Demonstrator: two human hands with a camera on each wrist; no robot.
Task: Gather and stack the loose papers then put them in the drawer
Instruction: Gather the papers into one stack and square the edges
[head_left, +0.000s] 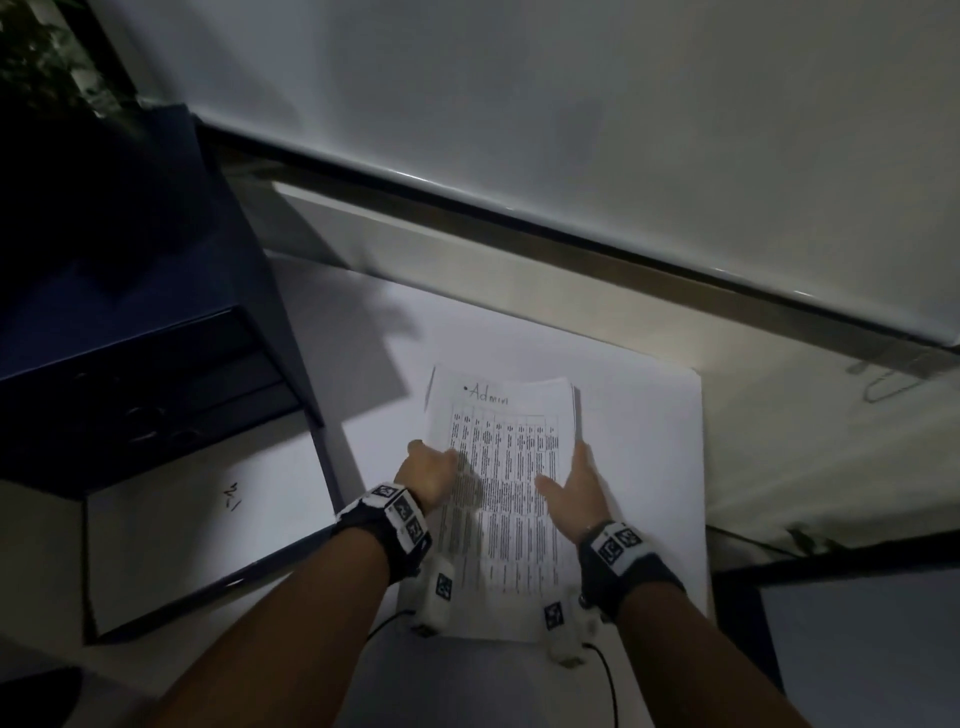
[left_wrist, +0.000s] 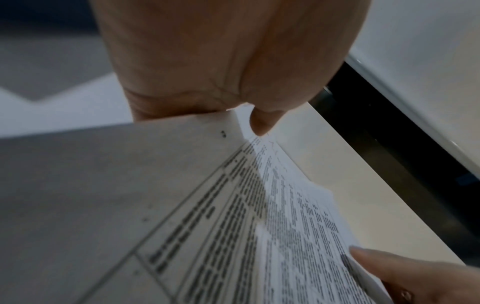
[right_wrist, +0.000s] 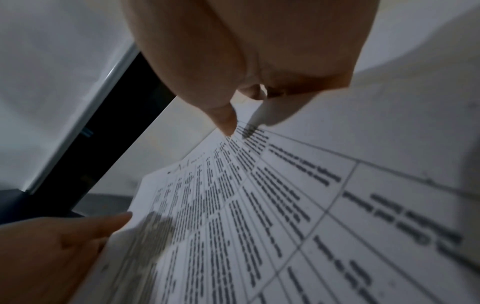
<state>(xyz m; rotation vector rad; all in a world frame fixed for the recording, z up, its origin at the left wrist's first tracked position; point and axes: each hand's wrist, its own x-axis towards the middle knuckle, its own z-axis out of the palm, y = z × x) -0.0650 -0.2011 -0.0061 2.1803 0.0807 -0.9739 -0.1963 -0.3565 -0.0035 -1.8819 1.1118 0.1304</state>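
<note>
A white desk (head_left: 675, 130) edge runs above an open drawer (head_left: 363, 228) lined with white sheets (head_left: 649, 441); a dark blue cabinet (head_left: 130, 312) stands left. Over the drawer, the left hand (head_left: 426, 475) and right hand (head_left: 576, 491) grip the stack of printed papers (head_left: 504, 467) by its 2 side edges.

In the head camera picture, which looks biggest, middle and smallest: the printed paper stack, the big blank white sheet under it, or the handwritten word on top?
1. Big blank white sheet, under the stack.
2. Printed paper stack, held in both hands.
3. Handwritten word on the stack's top page, by far the smallest.
</note>
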